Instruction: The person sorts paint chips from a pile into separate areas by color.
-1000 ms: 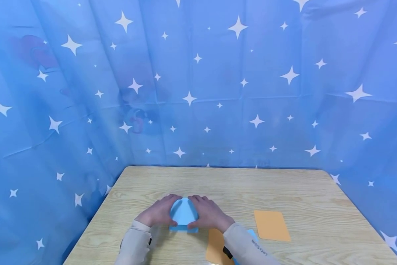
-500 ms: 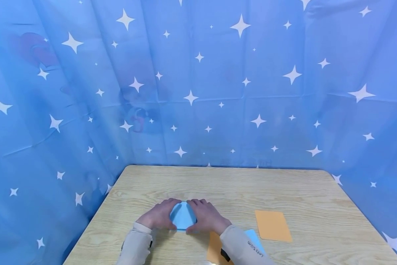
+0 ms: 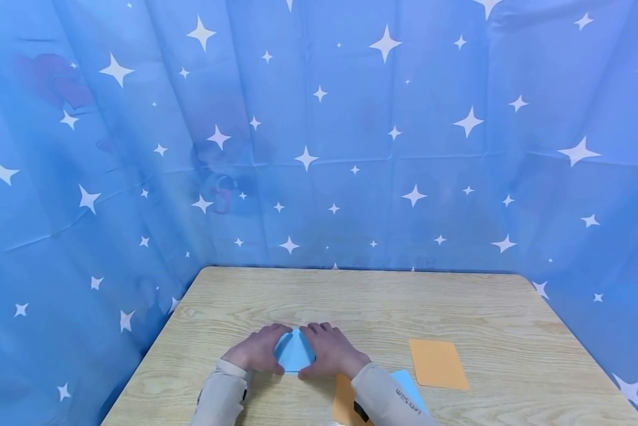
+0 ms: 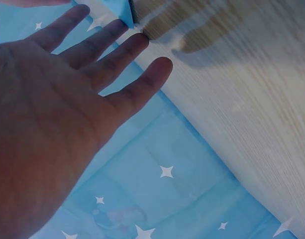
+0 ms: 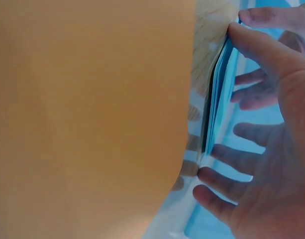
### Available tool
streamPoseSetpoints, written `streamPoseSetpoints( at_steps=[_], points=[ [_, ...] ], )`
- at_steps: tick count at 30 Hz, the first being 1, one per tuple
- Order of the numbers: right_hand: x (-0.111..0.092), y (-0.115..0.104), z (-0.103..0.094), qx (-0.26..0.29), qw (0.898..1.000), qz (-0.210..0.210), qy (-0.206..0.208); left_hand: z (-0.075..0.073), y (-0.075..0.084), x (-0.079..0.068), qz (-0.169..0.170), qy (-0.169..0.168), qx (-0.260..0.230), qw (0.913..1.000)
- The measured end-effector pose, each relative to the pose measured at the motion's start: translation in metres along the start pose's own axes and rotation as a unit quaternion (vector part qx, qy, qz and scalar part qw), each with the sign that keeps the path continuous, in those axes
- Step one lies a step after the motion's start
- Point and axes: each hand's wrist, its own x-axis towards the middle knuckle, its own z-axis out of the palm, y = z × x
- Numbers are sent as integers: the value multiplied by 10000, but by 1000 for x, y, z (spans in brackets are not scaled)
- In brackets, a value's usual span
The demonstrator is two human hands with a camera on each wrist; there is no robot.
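Observation:
A stack of light blue paper sheets (image 3: pixel 295 350) lies low over the table between both hands. My left hand (image 3: pixel 260 350) holds its left side, thumb at the near edge and fingers at the far edge. On the right side, my right hand (image 3: pixel 332 353) grips it the same way. Layered edges of the blue stack (image 5: pixel 220 94) show in the right wrist view, between the thumb and the fingers of the right hand. Only a corner of the blue stack (image 4: pixel 121 11) appears in the left wrist view, at the left fingertips.
An orange sheet (image 3: pixel 438 364) lies to the right on the wooden table (image 3: pixel 308 296). Under the right forearm are another orange sheet (image 3: pixel 344 402) and a blue sheet (image 3: pixel 409 386), both partly hidden. A blue starry curtain (image 3: pixel 319 148) hangs around the table.
Both hands and the blue stack have moved slightly nearer the body. A blue band that stuck out at the stack's near edge has shrunk to a thin line.

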Motion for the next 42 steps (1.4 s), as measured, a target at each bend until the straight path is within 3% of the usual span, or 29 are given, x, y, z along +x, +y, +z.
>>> streamPoseSetpoints(
  at_steps=[8, 12, 20, 24, 31, 42],
  points=[
    [-10, 13, -5, 71, 9998, 131, 95, 1, 8, 1, -184, -49, 160, 9997],
    [-23, 24, -16, 200, 9994, 197, 179, 0, 13, 2, -120, 33, 231, 9997],
    [-63, 57, -54, 374, 9959, 524, 641, -8, 45, 14, 240, 162, 498, 9983],
    [-87, 69, -69, 469, 9925, 763, 827, -8, 60, 17, 394, 47, 423, 9983],
    [-128, 84, -82, 412, 9895, 844, 1096, -4, 84, 25, 723, -88, 365, 9967],
    [-164, 96, -94, 208, 9875, 724, 1386, 1, 121, 30, 1047, -68, 425, 9936]
  ],
)
